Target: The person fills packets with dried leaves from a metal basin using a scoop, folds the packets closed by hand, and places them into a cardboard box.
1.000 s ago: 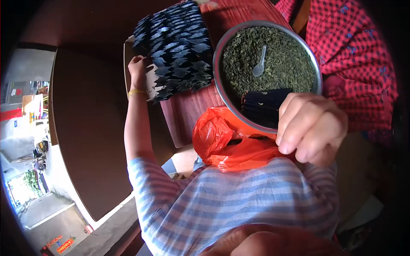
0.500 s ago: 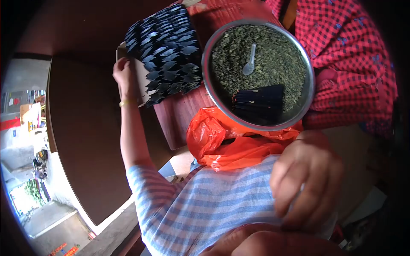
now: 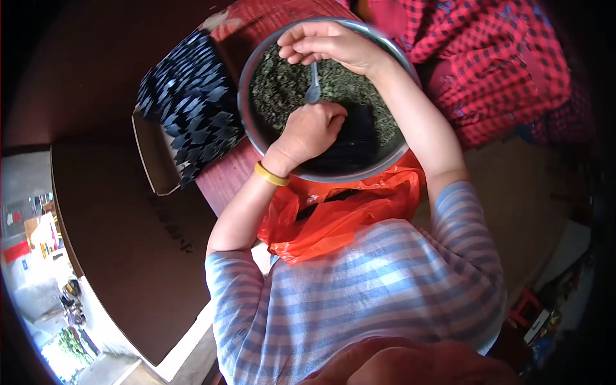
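A metal bowl [image 3: 249, 122] of dried green leaf pieces [image 3: 276, 86] stands on the red table. Over its far part hangs my right hand [image 3: 330, 45], fingers loosely curved and partly apart, just above the handle of a clear spoon [image 3: 313, 94] on the leaves. My left hand [image 3: 311, 131], with a yellow band at the wrist, is at the bowl's near left part. Its fingers are curled closed beside a stack of black packets [image 3: 359, 131]; whatever they hold is hidden.
Many dark pointed packets [image 3: 192, 96] stand in rows in an open cardboard box [image 3: 151, 154] at the left. The red tabletop [image 3: 224, 176] shows between box and bowl. A red plastic bag [image 3: 340, 221] lies below the bowl. Red checkered cloth [image 3: 494, 70] is at the upper right.
My left hand has moved from the box to the packets in the bowl. My right hand has gone from near my chest to above the spoon. The view has shifted, with the bowl now further left.
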{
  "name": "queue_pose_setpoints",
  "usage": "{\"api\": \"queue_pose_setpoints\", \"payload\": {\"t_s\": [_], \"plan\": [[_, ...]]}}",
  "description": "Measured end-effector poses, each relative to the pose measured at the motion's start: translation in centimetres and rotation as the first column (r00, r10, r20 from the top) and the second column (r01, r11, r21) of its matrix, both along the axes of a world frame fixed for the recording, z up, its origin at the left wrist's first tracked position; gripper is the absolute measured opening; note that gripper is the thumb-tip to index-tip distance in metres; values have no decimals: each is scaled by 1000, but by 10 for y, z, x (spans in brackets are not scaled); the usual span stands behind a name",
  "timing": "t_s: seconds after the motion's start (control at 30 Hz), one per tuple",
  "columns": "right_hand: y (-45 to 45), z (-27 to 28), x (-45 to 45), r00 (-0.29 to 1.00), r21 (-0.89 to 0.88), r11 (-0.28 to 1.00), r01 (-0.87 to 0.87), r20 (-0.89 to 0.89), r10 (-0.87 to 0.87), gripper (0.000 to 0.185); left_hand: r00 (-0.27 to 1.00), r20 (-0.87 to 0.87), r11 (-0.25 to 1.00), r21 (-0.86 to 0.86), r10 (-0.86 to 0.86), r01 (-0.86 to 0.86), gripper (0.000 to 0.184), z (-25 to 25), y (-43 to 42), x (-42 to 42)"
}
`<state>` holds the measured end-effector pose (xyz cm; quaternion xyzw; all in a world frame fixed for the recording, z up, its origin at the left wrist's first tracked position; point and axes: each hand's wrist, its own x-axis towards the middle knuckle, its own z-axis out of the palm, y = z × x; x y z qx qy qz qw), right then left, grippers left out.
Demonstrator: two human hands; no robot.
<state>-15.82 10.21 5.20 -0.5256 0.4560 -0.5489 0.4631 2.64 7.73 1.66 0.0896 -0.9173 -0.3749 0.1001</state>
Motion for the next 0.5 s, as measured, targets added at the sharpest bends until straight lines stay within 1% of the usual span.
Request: {"api": "queue_pose_setpoints", "payload": {"t_s": [0.03, 0.1, 0.13, 0.2, 0.23, 0.27, 0.3, 0.37, 0.4, 0.47, 0.5], "plan": [[-1, -6, -7, 999, 34, 999, 41, -14, -41, 28, 997, 72, 1000, -6, -8, 8, 17, -1, 3, -6], [-3, -12, -12, 993, 102, 988, 115, -35, -112, 26, 996, 73, 999, 17, -40, 39, 16, 1, 5, -6], [-4, -17, -13, 992, 106, 987, 123, -24, -121, 26, 995, 76, 998, 43, -59, 56, 16, 2, 5, -2], [-6, -19, -7, 990, 75, 991, 114, -90, -107, 25, 992, 97, 994, 79, -85, 78, 15, 1, 3, 1], [-7, -20, -4, 987, 60, 992, 107, -124, -99, 24, 984, 153, 984, 166, -93, 67, 15, 1, 2, 0], [-7, -20, 0, 988, 68, 991, 112, -113, -104, 24, 974, 204, 967, 251, -103, 50, 15, 1, 0, -1], [-8, -19, 3, 986, 37, 995, 90, -142, -84, 24, 961, 249, 943, 333, -116, 28, 15, 1, -2, -3], [-7, -18, 8, 977, -24, 999, 38, -210, -43, 23, 960, 252, 936, 353, -119, 23, 14, -2, -4, -6], [-5, -19, 10, 977, -18, 999, 40, -208, -43, 23, 961, 253, 930, 368, -117, 16, 13, -3, -4, -7], [-2, -22, 14, 965, -36, 999, 16, -263, -24, 22, 960, 254, 922, 386, -114, 7, 13, -7, -5, -10], [-1, -23, 15, 957, -46, 999, 2, -290, -15, 22, 955, 262, 913, 407, -139, 21, 12, -10, -6, -11]]}}
